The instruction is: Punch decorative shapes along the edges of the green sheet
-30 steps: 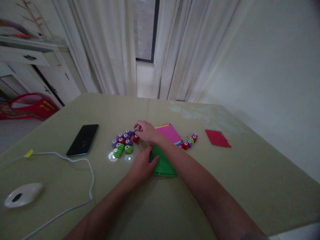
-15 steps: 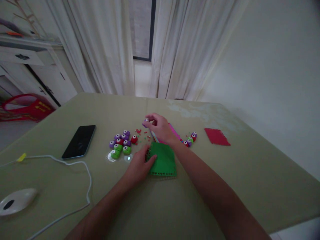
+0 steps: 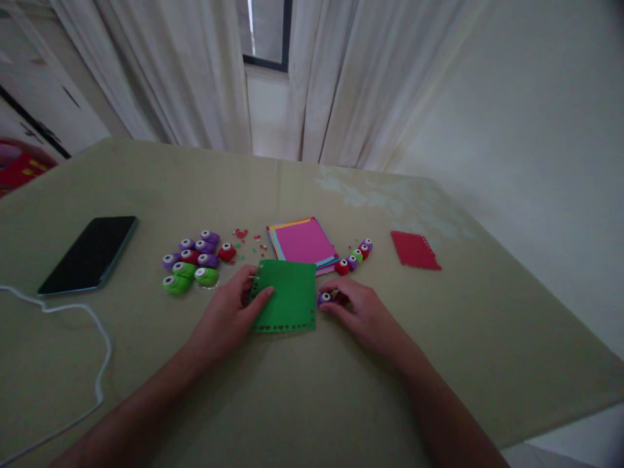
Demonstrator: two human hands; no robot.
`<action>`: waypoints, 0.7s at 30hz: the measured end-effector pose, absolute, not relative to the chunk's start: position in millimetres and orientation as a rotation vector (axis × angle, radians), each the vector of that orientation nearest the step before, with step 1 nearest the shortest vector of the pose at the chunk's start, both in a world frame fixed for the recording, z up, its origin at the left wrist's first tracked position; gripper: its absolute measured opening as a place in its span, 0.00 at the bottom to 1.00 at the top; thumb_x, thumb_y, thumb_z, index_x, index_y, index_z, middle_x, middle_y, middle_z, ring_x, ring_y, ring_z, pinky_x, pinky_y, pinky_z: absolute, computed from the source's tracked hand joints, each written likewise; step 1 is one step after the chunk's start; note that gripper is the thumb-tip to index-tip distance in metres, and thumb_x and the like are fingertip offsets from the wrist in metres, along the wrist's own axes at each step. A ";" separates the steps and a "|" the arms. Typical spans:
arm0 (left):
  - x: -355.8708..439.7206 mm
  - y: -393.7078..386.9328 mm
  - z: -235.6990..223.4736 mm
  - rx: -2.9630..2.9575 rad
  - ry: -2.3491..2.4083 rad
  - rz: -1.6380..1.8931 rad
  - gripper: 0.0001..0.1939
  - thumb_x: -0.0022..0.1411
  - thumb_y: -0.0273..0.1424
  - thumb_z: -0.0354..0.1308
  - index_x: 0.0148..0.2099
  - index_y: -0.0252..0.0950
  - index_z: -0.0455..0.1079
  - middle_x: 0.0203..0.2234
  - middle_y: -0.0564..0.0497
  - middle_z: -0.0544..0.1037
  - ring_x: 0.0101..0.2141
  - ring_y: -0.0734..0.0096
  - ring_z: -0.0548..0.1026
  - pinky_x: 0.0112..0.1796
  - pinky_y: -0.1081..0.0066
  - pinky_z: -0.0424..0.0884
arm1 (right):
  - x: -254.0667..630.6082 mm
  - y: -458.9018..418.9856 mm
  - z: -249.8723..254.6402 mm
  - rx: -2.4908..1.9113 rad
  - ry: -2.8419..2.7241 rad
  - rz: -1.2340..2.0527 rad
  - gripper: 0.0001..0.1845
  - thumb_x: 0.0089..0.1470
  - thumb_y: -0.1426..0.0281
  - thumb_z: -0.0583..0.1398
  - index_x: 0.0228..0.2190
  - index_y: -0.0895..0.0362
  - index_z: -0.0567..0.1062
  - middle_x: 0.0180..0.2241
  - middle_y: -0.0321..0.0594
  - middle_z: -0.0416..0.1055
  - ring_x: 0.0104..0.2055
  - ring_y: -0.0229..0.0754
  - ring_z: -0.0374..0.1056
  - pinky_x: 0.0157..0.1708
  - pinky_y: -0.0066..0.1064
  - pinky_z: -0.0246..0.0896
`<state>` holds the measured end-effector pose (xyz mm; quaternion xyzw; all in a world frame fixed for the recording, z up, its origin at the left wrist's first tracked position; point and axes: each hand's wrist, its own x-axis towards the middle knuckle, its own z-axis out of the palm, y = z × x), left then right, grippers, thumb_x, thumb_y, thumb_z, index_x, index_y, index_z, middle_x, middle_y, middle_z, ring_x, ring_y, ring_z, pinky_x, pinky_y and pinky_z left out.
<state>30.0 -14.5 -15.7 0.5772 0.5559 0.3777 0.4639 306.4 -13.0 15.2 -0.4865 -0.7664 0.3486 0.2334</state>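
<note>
The left hand (image 3: 231,311) pinches the green sheet (image 3: 286,296) by its punched left edge, thumb on top, presumably to steady it, around mid-desk (image 3: 302,403), well short of the far edge. The right hand (image 3: 363,311) pinches a purple punch (image 3: 325,298) just beside the sheet's right edge (mostly without holes), probably held level to line up with it.

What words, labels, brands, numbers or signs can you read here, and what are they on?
No text can be read.
Red item at the left edge: yellow marks, perhaps lettering, too blurred to read.
Green sheet in the left hand: punched holes, no visible words.
Small purple piece in the right hand: any lettering would be too small to read.
</note>
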 end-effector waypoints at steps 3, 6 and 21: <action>28.5 -16.6 -10.9 1.340 1.371 0.941 0.16 0.64 0.44 0.64 0.49 0.42 0.69 0.34 0.50 0.83 0.33 0.57 0.83 0.28 0.65 0.78 | 305.8 -13.7 18.6 -1.337 -2.135 0.968 0.10 0.65 0.69 0.63 0.48 0.52 0.78 0.46 0.42 0.78 0.42 0.44 0.74 0.44 0.35 0.67; 27.0 -17.6 -5.1 1.345 1.422 0.940 0.16 0.61 0.43 0.67 0.45 0.43 0.70 0.25 0.54 0.80 0.27 0.59 0.81 0.22 0.70 0.73 | 305.8 -16.7 17.5 -1.359 -2.110 0.986 0.10 0.65 0.70 0.62 0.48 0.52 0.77 0.44 0.41 0.78 0.40 0.43 0.74 0.42 0.33 0.68; 21.6 -17.7 0.3 1.266 1.382 0.923 0.18 0.63 0.41 0.68 0.49 0.41 0.68 0.35 0.50 0.85 0.30 0.61 0.84 0.27 0.68 0.80 | 297.6 -21.9 10.1 -1.317 -1.960 0.998 0.10 0.64 0.70 0.65 0.48 0.53 0.77 0.40 0.39 0.79 0.37 0.40 0.74 0.37 0.30 0.70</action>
